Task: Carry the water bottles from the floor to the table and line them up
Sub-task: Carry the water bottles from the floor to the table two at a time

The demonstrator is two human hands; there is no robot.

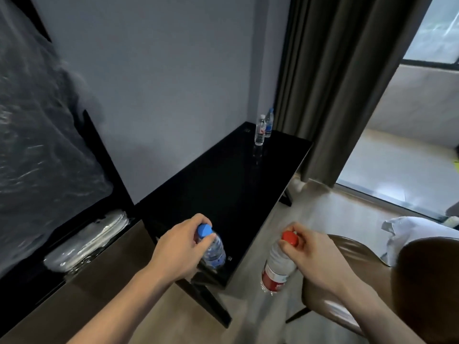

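My left hand (pixel 182 247) grips a blue-capped water bottle (pixel 213 252) by its neck, above the near end of the black table (pixel 223 184). My right hand (pixel 315 256) holds a red-capped, red-labelled bottle (pixel 275 271) by its cap; it hangs over the floor just right of the table's edge. Two more bottles stand at the table's far end: a white-capped one (pixel 260 131) and, behind it, a blue-capped one (pixel 269 122).
A brown chair (pixel 367 281) stands close at the right, under my right arm. A grey curtain (pixel 330 95) hangs past the table's far end. White folded items (pixel 87 242) lie on a low dark shelf at the left. A white pillow (pixel 422 234) lies at the right.
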